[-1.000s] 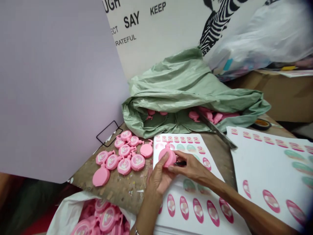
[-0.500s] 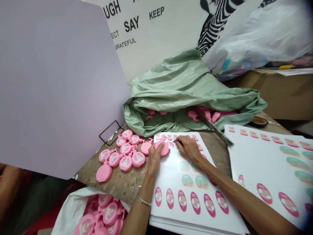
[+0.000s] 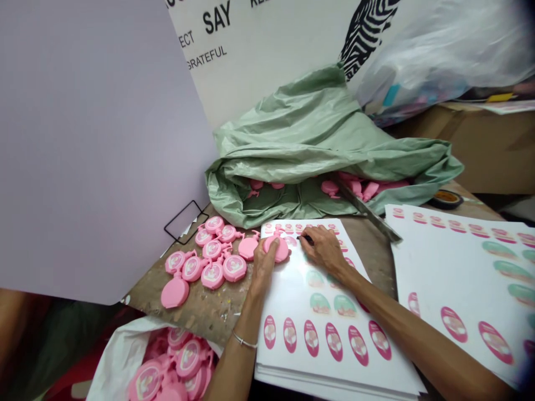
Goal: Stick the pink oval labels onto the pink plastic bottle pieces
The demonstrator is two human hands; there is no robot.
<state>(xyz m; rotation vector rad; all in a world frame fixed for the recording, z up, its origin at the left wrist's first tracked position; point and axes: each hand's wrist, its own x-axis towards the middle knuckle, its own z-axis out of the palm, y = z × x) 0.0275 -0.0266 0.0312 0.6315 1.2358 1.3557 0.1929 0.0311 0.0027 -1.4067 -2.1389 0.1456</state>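
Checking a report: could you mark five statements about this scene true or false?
1. The left hand holds a pink bottle. True.
2. Pink pieces show inside the green sack. True.
3. The right hand is inside the green sack. False: the right hand is over a printed sheet, holding a dark object.
4. A bracelet circles the left wrist. True.
5. The tape roll lies on a printed sheet. False: the tape roll lies near the green sack.

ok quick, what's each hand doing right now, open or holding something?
Left hand: closed, holding a round pink container.
Right hand: closed, holding a small dark tool at the sticker sheet.
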